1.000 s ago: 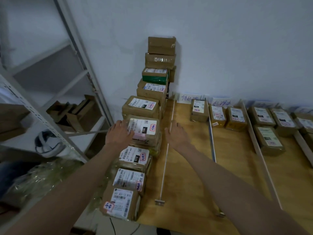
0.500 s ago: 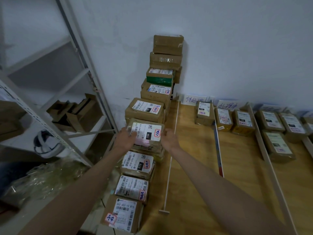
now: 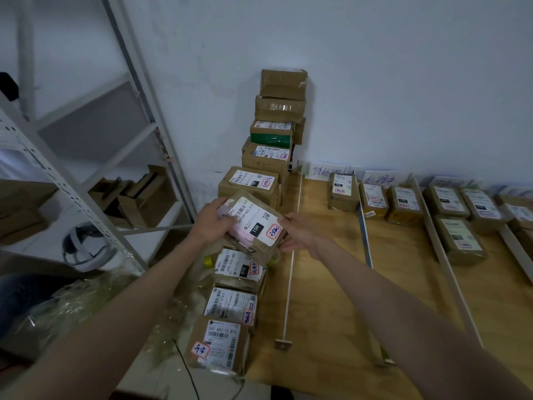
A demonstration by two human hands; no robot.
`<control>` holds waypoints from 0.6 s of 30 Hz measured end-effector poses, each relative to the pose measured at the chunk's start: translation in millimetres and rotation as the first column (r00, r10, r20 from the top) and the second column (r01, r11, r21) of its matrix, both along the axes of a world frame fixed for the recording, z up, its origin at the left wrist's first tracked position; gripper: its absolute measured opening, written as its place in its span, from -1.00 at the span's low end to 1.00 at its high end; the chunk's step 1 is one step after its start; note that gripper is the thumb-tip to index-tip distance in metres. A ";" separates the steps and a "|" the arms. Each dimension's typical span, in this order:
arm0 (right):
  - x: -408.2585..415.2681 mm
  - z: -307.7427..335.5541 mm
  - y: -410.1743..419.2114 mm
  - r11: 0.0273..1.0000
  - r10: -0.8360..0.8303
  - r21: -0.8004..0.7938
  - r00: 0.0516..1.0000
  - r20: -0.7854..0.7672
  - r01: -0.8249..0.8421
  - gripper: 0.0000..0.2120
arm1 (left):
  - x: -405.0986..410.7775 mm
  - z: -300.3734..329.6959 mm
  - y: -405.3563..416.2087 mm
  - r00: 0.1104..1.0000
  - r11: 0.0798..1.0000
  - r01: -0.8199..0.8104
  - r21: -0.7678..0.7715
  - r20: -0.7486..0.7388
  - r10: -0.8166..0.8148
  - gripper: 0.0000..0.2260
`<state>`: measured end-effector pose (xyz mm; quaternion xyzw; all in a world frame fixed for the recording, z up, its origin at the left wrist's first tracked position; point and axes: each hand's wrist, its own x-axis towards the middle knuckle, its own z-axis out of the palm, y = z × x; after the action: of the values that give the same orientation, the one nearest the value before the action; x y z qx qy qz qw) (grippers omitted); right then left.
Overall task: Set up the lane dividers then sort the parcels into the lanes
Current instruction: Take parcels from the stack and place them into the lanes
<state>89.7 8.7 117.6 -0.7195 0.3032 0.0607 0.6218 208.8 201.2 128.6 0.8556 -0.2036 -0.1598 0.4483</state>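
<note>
Boxy cardboard parcel [image 3: 253, 226], glossy lbl

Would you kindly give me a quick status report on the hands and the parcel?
Left hand and right hand grip the 15H parcel, tilted above the row. First lane mostly bare. Nothing blocking.

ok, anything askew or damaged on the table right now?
Only the 15H parcel: it sits tilted and rotated against the straight row of parcels, because the left hand and right hand hold it in a two-sided grip, raised off the pile. Its cardboard looks scuffed along the lower edge. The lane dividers look straight.
</note>
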 end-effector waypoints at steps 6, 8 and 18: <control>-37.4 11.5 -6.7 0.996 0.007 0.087 1.000 0.007 -0.008 -0.82 | -9.9 21.8 3.5 0.996 0.996 0.088 -0.010 -0.002 -0.088 -0.54; -51.3 16.4 -4.8 0.991 0.036 0.128 0.999 0.001 -0.036 -0.66 | -16.7 26.6 -0.5 0.991 0.991 0.131 -0.017 -0.004 -0.131 -0.54; -126.1 18.9 -10.6 0.982 -0.185 0.020 0.982 -0.037 0.185 -0.67 | -81.0 19.0 -36.5 0.923 0.962 0.180 0.204 0.305 -0.237 -0.58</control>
<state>-36.3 -1.9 136.4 -0.6798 0.3791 0.0189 0.6275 127.8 164.6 147.6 0.8791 -0.3503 -0.0799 0.3133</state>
